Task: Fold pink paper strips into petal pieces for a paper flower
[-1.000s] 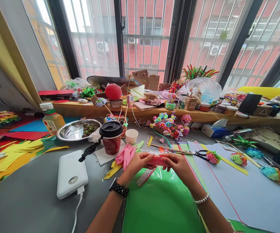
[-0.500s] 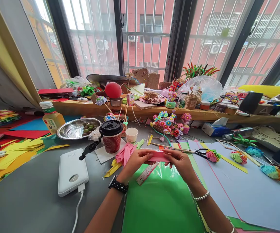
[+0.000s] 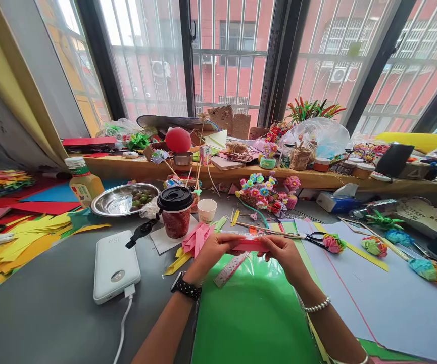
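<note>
A pink paper strip is stretched level between my two hands, above the far end of a shiny green folder. My left hand pinches its left end between thumb and fingers. The right end sits in the closed fingers of my right hand. Under the hands, a printed ruler lies slanted on the green folder. Left of my left hand is a pile of pink paper strips, with yellow strips beside it.
A lidded coffee cup, a small paper cup and a white power bank stand or lie to the left. Black-handled scissors and folded paper pieces rest on white sheets at right. Crochet flowers are behind.
Both hands keep hold of the pink paper strip, which now looks slightly tilted and darker along its lower face. The whole view has shifted a little; the other things stay in place.
</note>
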The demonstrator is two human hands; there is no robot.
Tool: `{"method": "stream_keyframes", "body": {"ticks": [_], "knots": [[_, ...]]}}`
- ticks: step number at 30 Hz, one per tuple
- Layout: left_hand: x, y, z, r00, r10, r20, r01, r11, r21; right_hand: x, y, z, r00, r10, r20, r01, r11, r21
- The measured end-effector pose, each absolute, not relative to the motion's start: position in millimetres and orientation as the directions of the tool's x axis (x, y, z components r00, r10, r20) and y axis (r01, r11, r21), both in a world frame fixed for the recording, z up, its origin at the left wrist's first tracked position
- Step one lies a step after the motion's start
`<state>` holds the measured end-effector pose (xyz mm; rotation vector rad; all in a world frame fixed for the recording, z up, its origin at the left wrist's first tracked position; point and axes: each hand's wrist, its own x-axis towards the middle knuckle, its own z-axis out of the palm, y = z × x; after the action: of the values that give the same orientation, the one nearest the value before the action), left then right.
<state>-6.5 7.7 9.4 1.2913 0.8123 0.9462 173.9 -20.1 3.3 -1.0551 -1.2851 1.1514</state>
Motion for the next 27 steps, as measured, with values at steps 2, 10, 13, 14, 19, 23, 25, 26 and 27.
{"method": "stream_keyframes", "body": {"ticks": [2, 10, 13, 14, 19, 23, 25, 26, 27], "knots": [[-7.5, 7.0, 10.6, 0.433, 0.901, 0.018, -0.094, 0.026, 0.995, 173.5, -19.8, 2.5, -0.034, 0.989, 0.141, -0.025, 0.14, -0.99], [-7.0, 3.9, 14.3, 0.497, 0.868, -0.002, -0.018, 0.012, 1.0, 172.0, -19.6, 2.3, -0.063, 0.983, 0.172, 0.033, 0.174, -0.984], [-4.9, 4.8, 11.9, 0.471, 0.882, -0.024, 0.002, 0.026, 1.0, 171.6, -20.0, 2.2, -0.065, 0.982, 0.18, 0.05, 0.183, -0.982], [-4.4, 5.1, 11.1, 0.462, 0.886, -0.024, 0.003, 0.025, 1.0, 171.6, -20.1, 2.1, -0.066, 0.981, 0.183, 0.057, 0.187, -0.981], [-3.7, 4.7, 9.5, 0.434, 0.901, 0.02, 0.004, -0.024, 1.0, 171.3, -20.8, 2.9, -0.087, 0.976, 0.202, 0.087, 0.209, -0.974], [-2.4, 3.8, 9.0, 0.404, 0.912, 0.063, -0.002, -0.069, 0.998, 170.6, -22.1, 5.1, -0.112, 0.972, 0.205, 0.12, 0.219, -0.968], [-1.4, 3.1, 8.8, 0.381, 0.921, 0.08, 0.003, -0.087, 0.996, 170.0, -22.6, 5.8, -0.116, 0.97, 0.213, 0.131, 0.227, -0.965], [-0.8, 2.6, 8.9, 0.369, 0.925, 0.089, 0.006, -0.098, 0.995, 169.7, -22.7, 5.9, -0.112, 0.97, 0.215, 0.136, 0.23, -0.964], [-0.3, 2.0, 9.0, 0.357, 0.929, 0.099, 0.01, -0.11, 0.994, 169.4, -22.8, 5.8, -0.106, 0.97, 0.217, 0.141, 0.23, -0.963]]}}
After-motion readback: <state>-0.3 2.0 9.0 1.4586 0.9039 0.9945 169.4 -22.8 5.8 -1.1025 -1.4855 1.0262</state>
